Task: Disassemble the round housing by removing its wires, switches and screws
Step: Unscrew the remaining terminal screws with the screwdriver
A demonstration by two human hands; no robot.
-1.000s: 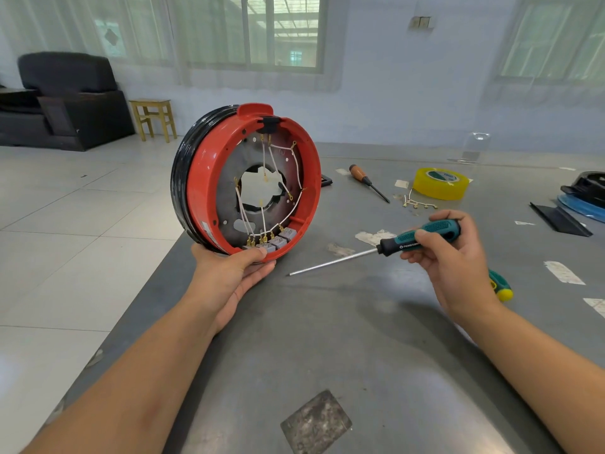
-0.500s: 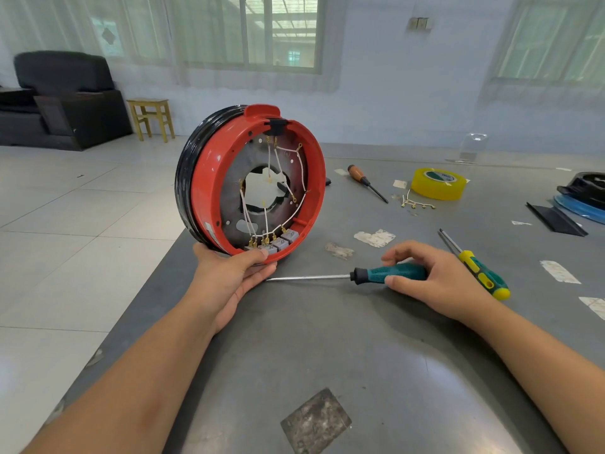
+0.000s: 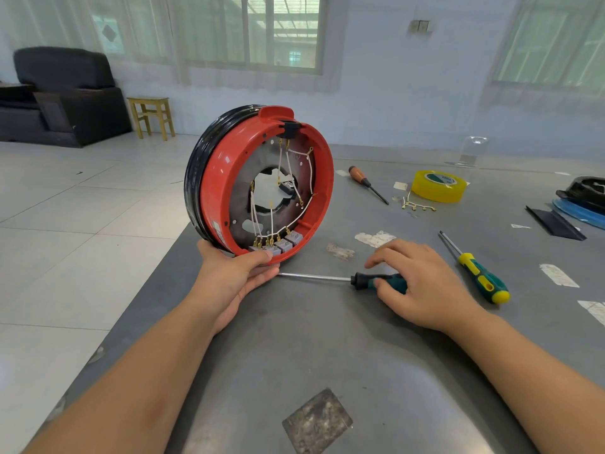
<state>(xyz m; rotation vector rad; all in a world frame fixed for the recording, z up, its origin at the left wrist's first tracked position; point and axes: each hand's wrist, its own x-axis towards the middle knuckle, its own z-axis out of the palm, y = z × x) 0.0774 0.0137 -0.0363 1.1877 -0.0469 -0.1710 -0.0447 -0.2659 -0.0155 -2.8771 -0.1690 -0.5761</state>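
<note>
The round housing point(image 3: 216, 191), red with a black outer band, stands on edge at the table's left side, its open face turned to me. White wires point(image 3: 271, 221) with brass terminals cross its metal plate down to grey switches point(image 3: 284, 245) along the bottom rim. My left hand point(image 3: 232, 283) grips the housing's lower rim, thumb on the red edge. A teal-handled screwdriver point(image 3: 314, 276) lies flat on the table, tip pointing towards my left hand. My right hand point(image 3: 425, 290) rests over its handle with fingers loosely spread.
On the grey table point(image 3: 327, 339) lie a green-and-yellow screwdriver point(image 3: 481, 276), an orange-handled screwdriver point(image 3: 363, 180), a yellow tape roll point(image 3: 438, 186), a loose wire harness point(image 3: 415, 206) and black and blue parts point(image 3: 582, 198) at the far right. The table's edge runs just left of the housing.
My right hand lowered the teal screwdriver from the air onto the table and loosened its fingers off the handle. My left hand kept holding the housing.
</note>
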